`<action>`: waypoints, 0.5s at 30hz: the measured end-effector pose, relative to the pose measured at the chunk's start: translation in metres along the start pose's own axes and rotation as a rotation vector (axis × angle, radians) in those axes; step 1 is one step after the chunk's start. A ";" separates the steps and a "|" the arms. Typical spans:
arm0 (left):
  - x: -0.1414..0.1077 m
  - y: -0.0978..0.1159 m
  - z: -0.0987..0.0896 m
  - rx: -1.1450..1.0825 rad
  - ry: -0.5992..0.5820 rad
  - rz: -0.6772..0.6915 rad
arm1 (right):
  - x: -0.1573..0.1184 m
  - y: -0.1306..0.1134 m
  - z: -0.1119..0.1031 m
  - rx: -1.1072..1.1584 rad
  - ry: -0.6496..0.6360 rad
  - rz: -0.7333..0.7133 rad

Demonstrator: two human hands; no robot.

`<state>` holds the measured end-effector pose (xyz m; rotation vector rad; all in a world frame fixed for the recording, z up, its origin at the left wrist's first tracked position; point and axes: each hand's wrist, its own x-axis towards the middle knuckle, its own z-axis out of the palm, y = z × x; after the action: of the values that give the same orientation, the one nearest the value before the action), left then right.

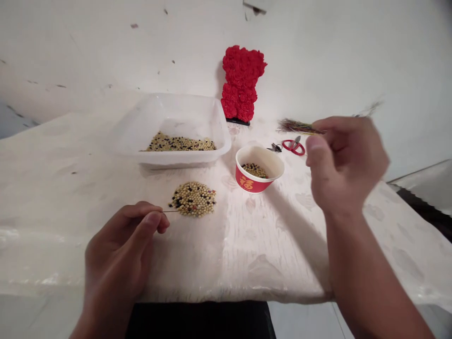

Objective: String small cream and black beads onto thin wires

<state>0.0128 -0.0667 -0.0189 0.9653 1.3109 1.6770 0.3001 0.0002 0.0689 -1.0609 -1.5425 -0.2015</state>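
Hands apart: left hand point(120, 249) pinches a thin strand point(167, 211) by the bean pile point(193, 199), right hand point(346, 162) a bristle bundle point(296, 126).

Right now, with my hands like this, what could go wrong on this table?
The loose pile of beans has no rim, and the thin spike in your left hand nearly touches it, so a slip could scatter them. The bundle of strands in your right hand could shed pieces into the nearby red paper cup.
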 end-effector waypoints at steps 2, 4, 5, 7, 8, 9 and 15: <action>0.000 0.000 0.000 -0.007 -0.003 -0.015 | -0.004 -0.001 0.010 0.037 0.085 -0.011; 0.000 0.001 0.000 0.006 -0.017 -0.010 | -0.012 -0.006 0.017 0.096 0.062 0.055; 0.000 0.001 0.001 0.031 -0.025 -0.001 | -0.018 -0.009 0.021 0.126 -0.009 0.072; -0.001 0.002 0.001 0.092 -0.052 0.013 | -0.031 -0.017 0.027 0.179 -0.322 0.063; -0.002 0.003 0.002 0.129 -0.067 0.016 | -0.038 -0.022 0.030 0.212 -0.497 0.052; -0.004 0.004 0.003 0.172 -0.078 0.019 | -0.045 -0.026 0.033 0.270 -0.666 0.043; -0.009 0.006 0.007 0.365 -0.122 0.084 | -0.066 -0.039 0.047 0.432 -1.178 -0.002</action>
<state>0.0220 -0.0730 -0.0124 1.3289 1.5422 1.4389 0.2324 -0.0244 0.0148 -0.8284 -2.4511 0.8769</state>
